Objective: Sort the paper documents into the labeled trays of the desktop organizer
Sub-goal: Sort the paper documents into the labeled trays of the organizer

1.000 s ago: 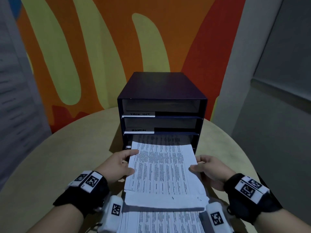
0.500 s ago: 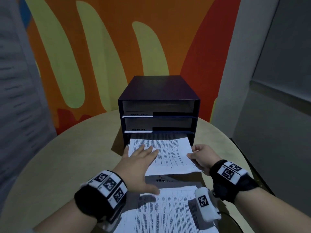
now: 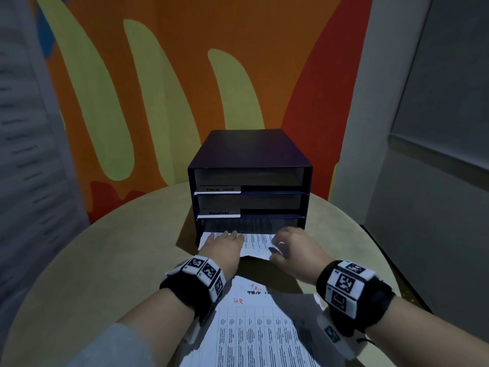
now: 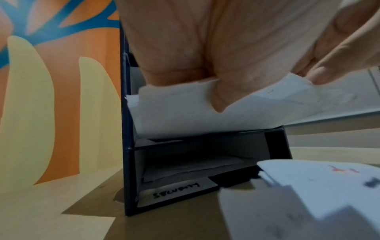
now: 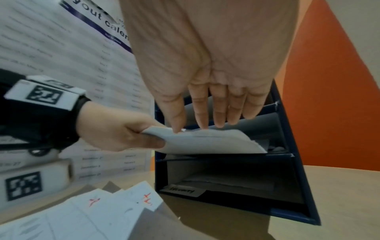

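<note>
Halfway into the organizer [image 3: 248, 152], a sheet [image 3: 256, 242] lengthwise (left hand [image 3: 221, 247] pinching it, right hand [image 3: 296, 251] flat on top).

My left hand [image 4: 236, 48] pinches a white sheet [image 4: 205, 112] at the mouth of the dark blue organizer [image 4: 127, 162]; below, a tray labelled "SECURITY" [image 4: 176, 190] holds papers, and loose sheets [image 4: 308, 194] lie nearby.

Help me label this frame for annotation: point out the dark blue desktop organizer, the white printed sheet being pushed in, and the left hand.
dark blue desktop organizer [image 3: 251, 147], head view, on its flat top.
white printed sheet [image 3: 255, 243], head view, on the part still sticking out.
left hand [image 3: 221, 247], head view, on its back.
</note>
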Demonstrator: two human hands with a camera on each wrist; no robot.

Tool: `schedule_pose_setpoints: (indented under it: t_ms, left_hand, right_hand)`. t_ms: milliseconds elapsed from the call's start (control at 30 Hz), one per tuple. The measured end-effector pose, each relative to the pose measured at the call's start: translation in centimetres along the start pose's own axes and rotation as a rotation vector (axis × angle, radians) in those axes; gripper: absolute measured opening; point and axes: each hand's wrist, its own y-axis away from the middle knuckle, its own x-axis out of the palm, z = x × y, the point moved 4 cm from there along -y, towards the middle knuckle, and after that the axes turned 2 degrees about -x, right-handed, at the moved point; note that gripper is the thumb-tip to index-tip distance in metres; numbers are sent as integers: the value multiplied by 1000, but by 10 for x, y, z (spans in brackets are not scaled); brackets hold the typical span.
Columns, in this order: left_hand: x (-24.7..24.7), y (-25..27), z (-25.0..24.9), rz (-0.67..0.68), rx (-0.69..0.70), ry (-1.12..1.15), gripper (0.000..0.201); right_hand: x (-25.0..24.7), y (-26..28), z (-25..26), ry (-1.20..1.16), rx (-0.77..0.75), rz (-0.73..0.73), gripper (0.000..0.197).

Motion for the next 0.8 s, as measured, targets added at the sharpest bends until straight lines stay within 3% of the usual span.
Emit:
schedule_pose_setpoints:
  t_ms: [133,233,367,533,667,733,800]
  left_hand:
    - [-4,-16,2,-114,34,97,70]
    - [-6,-19,6,-205,47,244,50]
    - [-11,-19,12,-346,92,307,17]
    - [-8,-34,15,-332,107,214,21]
    - [-3,-46,19,-261,72,161,25]
    - [0,-51,20,-293,48,171,18]
    - [5,-57,23,-324,26,200,21]
  right_hand:
    - [17,-20,2,54,9,77,9]
    - [28,-43,-6,96,94,130,18]
    - [34,-62,-11,270,26,134,30]
    - [40,-76,-21,346,136,216,49]
    - [45,-90,-26,288,211,246,34]
    - [50,-95,-30,244,235,250,24]
    - [55,-101,-34,188,243,240,26]
